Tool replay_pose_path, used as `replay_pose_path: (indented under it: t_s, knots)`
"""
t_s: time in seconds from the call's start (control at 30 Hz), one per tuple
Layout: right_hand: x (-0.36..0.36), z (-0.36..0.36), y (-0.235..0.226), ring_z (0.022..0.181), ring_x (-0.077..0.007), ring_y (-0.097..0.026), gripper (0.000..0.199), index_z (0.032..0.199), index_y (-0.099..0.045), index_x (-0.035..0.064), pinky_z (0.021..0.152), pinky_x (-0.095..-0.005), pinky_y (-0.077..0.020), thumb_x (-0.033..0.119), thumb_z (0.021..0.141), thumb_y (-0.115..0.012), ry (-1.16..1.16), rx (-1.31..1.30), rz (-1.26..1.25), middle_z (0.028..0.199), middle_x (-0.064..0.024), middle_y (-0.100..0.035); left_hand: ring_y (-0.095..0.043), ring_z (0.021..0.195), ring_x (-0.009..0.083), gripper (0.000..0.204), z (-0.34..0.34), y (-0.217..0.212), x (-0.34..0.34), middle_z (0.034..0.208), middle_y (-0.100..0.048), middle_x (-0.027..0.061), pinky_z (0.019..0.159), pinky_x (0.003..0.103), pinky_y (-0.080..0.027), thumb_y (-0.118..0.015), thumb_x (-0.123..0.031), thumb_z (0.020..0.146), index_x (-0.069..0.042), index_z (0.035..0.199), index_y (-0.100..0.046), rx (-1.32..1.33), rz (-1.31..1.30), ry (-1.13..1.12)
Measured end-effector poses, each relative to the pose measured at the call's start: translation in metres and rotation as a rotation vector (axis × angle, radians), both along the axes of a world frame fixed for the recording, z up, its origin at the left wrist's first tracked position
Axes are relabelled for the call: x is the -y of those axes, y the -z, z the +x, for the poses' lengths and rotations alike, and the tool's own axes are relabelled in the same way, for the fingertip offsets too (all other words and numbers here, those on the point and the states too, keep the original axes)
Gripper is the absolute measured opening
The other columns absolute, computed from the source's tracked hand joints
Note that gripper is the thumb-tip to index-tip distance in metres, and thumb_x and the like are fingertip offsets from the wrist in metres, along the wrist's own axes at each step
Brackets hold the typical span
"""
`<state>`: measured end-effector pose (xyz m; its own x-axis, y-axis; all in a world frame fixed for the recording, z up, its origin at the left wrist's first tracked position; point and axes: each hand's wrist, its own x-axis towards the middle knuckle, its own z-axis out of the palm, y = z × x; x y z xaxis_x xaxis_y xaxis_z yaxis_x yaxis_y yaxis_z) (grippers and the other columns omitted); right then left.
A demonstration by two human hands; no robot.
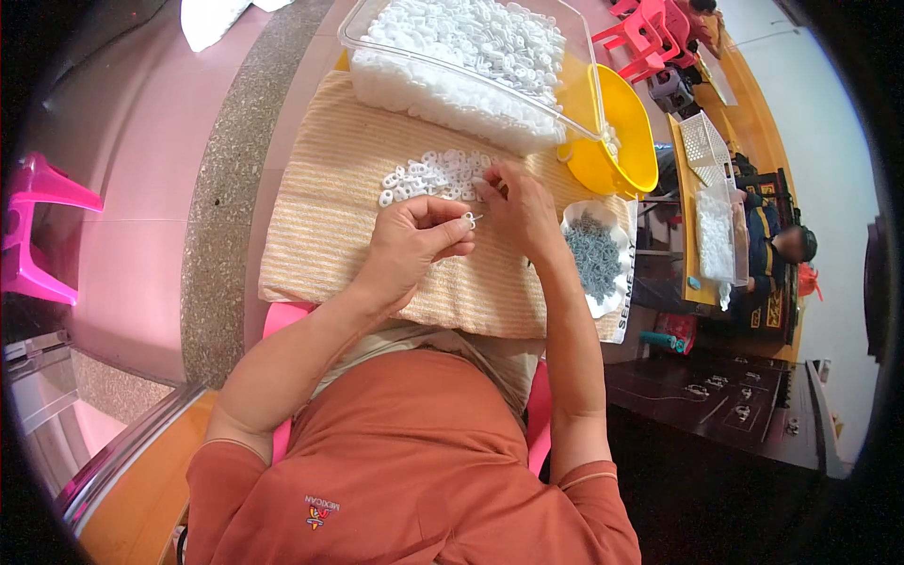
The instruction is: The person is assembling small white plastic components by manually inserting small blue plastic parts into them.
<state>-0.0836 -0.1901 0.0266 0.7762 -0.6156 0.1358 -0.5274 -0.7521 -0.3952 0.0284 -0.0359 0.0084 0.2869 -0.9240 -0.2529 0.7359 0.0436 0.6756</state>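
Observation:
My left hand (414, 243) is closed, with a small white plastic clip (470, 219) pinched between thumb and forefinger. A thin pin or nail sticks out of the clip toward the right. My right hand (521, 200) reaches to the right edge of a loose pile of white clips (428, 176). Its fingers are curled together, and whatever they hold is hidden. Right of that hand, a white scalloped dish (569, 215) holds many thin grey nails (595, 256). A striped cloth (325, 221) lies under the pile and the dish.
Beyond the pile, a clear plastic tub (461, 121) is heaped with white clips. A yellow bucket (629, 155) stands to its right. Pink stools stand at far left (38, 226) and far right (650, 38). Another person (767, 247) sits at a side table on the right.

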Motion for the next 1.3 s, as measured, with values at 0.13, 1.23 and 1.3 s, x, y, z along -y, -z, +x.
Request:
replay_pose_path:
  t_s: [0.13, 1.23, 1.3]
  knots:
    - [-0.006, -0.012, 0.002, 0.079, -0.0353, -0.063, 0.015, 0.096, -0.062, 0.0037, 0.071, -0.041, -0.0494, 0.012, 0.083, -0.06, 0.047, 0.065, 0.095, 0.087, -0.0178, -0.065, -0.065, 0.073, 0.0134, 0.014, 0.0, -0.001, 0.001, 0.084, -0.065, 0.007, 0.071, 0.025, -0.057, -0.066, -0.004, 0.085, 0.001, 0.097, -0.063, 0.001, 0.014, -0.019]
    - [-0.039, -0.057, 0.017, 0.079, -0.0105, -0.062, 0.031, 0.114, -0.058, -0.0034, 0.071, -0.0226, -0.0511, 0.003, 0.085, -0.066, 0.09, 0.555, 1.111, 0.091, -0.0056, -0.065, -0.065, 0.074, 0.013, 0.013, -0.011, 0.004, 0.001, 0.088, -0.066, 0.0094, 0.07, 0.024, -0.056, -0.065, -0.001, 0.085, 0.004, 0.097, -0.062, 0.023, 0.103, 0.076]
    - [-0.04, -0.058, 0.017, 0.08, -0.011, -0.062, 0.031, 0.114, -0.058, -0.0037, 0.072, -0.023, -0.0515, 0.003, 0.085, -0.066, 0.099, 0.561, 1.126, 0.092, -0.0061, -0.065, -0.065, 0.074, 0.0129, 0.013, -0.011, 0.005, 0.001, 0.087, -0.066, 0.0084, 0.07, 0.024, -0.057, -0.065, -0.002, 0.085, 0.002, 0.097, -0.062, 0.027, 0.108, 0.083]
